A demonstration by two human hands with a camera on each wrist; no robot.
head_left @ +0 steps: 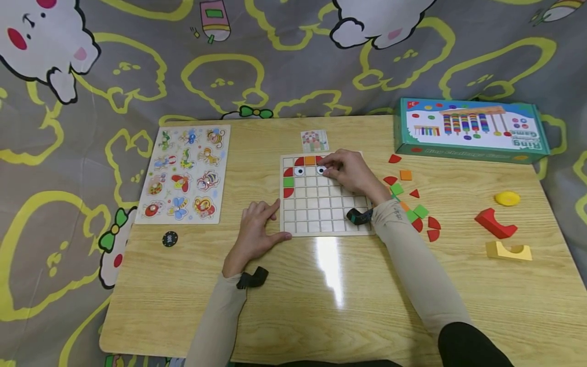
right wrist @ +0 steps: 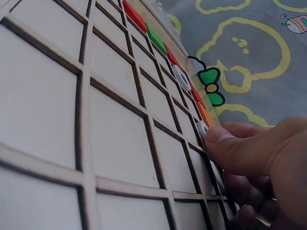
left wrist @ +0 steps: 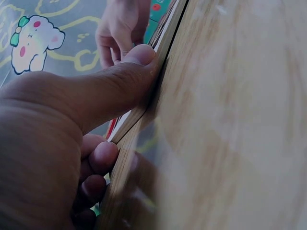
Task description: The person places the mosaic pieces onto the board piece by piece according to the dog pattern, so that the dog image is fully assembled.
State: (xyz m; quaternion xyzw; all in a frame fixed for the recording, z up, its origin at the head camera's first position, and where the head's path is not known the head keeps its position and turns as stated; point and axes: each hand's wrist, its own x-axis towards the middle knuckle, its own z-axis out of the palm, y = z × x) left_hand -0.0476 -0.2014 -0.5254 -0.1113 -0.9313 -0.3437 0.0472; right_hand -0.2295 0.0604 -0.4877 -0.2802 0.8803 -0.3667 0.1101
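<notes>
A wooden grid board (head_left: 312, 235) lies on the table. My left hand (head_left: 254, 229) steadies its near left corner, the thumb along the front edge and the fingers at the left side. At the board's far side my right hand (head_left: 350, 171) pinches a white eye piece (head_left: 320, 170) between thumb and forefinger; in the right wrist view the thumb tip meets this eye piece (right wrist: 202, 127). A red piece beside the forefinger is partly covered. Another eye piece (head_left: 299, 171), an orange square (head_left: 310, 160), a green square (head_left: 288, 182) and several red quarter-rounds sit in the cells.
Loose red, green and orange pieces (head_left: 421, 211) lie right of the board, partly behind the right wrist. A picture card (head_left: 314, 141) lies beyond it. An insect puzzle (head_left: 185, 176) and black chip (head_left: 169, 238) lie left; a game box (head_left: 472, 130) and blocks (head_left: 495, 223) stand right.
</notes>
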